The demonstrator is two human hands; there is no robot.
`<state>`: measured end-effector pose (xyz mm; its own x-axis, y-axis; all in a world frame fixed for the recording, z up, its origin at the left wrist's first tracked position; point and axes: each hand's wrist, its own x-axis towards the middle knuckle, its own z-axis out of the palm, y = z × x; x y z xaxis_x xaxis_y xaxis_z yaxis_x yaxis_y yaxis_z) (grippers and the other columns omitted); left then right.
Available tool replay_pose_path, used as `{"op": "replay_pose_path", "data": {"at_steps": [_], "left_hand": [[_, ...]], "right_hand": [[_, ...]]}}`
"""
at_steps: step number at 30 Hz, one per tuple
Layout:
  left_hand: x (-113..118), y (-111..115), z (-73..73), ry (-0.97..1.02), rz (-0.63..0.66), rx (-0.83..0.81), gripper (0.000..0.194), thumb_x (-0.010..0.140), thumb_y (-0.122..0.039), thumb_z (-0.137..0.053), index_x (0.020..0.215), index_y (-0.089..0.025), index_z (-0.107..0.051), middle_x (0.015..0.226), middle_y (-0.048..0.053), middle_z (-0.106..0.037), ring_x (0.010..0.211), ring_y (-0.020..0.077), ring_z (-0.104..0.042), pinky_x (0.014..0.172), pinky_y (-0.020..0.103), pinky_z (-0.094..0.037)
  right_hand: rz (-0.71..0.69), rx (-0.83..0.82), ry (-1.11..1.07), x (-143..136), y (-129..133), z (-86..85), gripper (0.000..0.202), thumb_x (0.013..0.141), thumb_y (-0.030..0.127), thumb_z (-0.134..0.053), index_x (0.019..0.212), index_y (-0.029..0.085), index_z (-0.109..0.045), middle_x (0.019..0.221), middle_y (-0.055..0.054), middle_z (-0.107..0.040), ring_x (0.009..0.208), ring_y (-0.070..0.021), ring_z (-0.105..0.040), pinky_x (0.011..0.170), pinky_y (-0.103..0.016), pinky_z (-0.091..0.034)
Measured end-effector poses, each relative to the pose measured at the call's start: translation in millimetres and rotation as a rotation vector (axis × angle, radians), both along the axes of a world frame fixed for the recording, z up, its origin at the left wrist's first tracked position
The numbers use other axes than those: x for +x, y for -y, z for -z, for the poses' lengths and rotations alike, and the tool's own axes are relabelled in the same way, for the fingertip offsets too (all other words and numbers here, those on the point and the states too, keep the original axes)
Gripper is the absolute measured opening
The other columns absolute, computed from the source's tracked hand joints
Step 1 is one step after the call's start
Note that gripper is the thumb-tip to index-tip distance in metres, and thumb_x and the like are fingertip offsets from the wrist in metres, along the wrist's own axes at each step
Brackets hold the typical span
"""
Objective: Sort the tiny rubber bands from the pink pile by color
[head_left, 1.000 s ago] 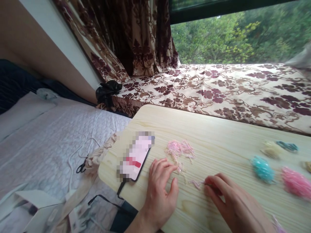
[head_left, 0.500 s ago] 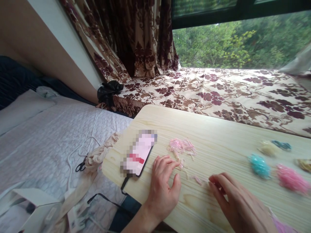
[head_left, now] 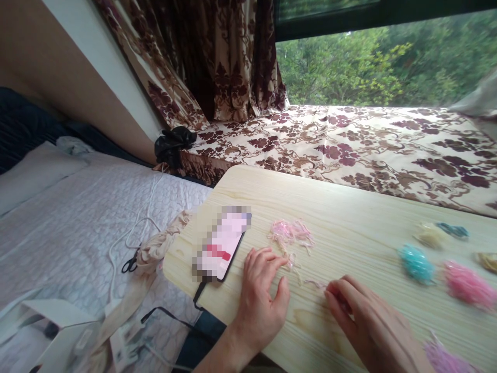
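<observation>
My left hand (head_left: 264, 290) rests on the wooden table (head_left: 349, 228), fingers spread and thumb apart. Just beyond its fingertips lies a loose tangle of pale pink strands (head_left: 290, 233), with a few stray ends trailing toward me. Further right, my right hand (head_left: 361, 311) has its fingers and thumb drawn together low over the tabletop. Its fingertips meet the end of a short pink strand (head_left: 313, 283); the exact grip is hidden by the fingers. Under the right wrist, a lilac bundle of strands (head_left: 442, 355) shows in part.
A phone (head_left: 225, 246) with a cable lies left of my left hand. At the right are bundles in turquoise (head_left: 417, 264), bright pink (head_left: 468, 285), cream (head_left: 430, 234) and dark blue (head_left: 453, 230). A bed (head_left: 116, 191) borders the table's left; a flowered window seat (head_left: 349, 145) lies behind.
My right hand has shifted slightly left along the table, covering more of the short pink strand's end. More of the lilac bundle shows. My left hand has stayed in place.
</observation>
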<state>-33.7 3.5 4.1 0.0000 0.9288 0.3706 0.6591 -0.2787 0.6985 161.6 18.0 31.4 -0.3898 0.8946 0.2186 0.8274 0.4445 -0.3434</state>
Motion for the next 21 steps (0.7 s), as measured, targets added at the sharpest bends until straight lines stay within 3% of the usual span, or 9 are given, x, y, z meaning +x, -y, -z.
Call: {"op": "replay_pose_path", "data": {"at_steps": [4,11,15,21], "left_hand": [[0.2,0.3,0.5,-0.012,-0.003,-0.002,0.030,0.084,-0.011,-0.052,0.110,-0.021,-0.061,0.112,0.009,-0.066,0.116,0.0255,-0.057,0.112,0.053,-0.038],[0.3,0.2,-0.8,-0.017,-0.003,-0.011,0.032,0.084,-0.011,-0.051,0.111,-0.022,-0.062,0.112,0.008,-0.066,0.116,0.0252,-0.058,0.112,0.053,-0.037],[0.7,0.4,0.1,-0.022,-0.001,-0.021,0.031,0.083,-0.011,-0.051,0.110,-0.021,-0.061,0.113,0.008,-0.066,0.116,0.0249,-0.057,0.113,0.053,-0.036],[0.8,0.6,0.7,-0.030,0.011,-0.031,0.029,0.084,-0.010,-0.050,0.109,-0.021,-0.061,0.112,0.008,-0.066,0.116,0.0251,-0.057,0.113,0.054,-0.034]], "right_hand": [[0.009,-0.064,-0.025,15.0,-1.3,-7.3,0.032,0.097,0.041,-0.041,0.072,0.027,-0.056,0.064,0.003,-0.059,0.052,-0.0098,-0.060,0.045,-0.021,-0.042],[0.108,-0.167,0.052,47.3,-9.3,1.4,0.030,0.093,0.048,-0.045,0.079,0.027,-0.061,0.072,-0.001,-0.065,0.059,-0.0148,-0.065,0.048,-0.024,-0.045],[0.086,-0.114,0.026,38.0,-4.7,-3.6,0.028,0.094,0.048,-0.045,0.084,0.028,-0.062,0.076,-0.001,-0.066,0.060,-0.0146,-0.066,0.050,-0.024,-0.047],[-0.038,-0.014,0.069,10.8,-7.6,-5.7,0.028,0.096,0.032,-0.041,0.077,0.026,-0.060,0.071,0.002,-0.063,0.056,-0.0124,-0.064,0.047,-0.023,-0.041]]}}
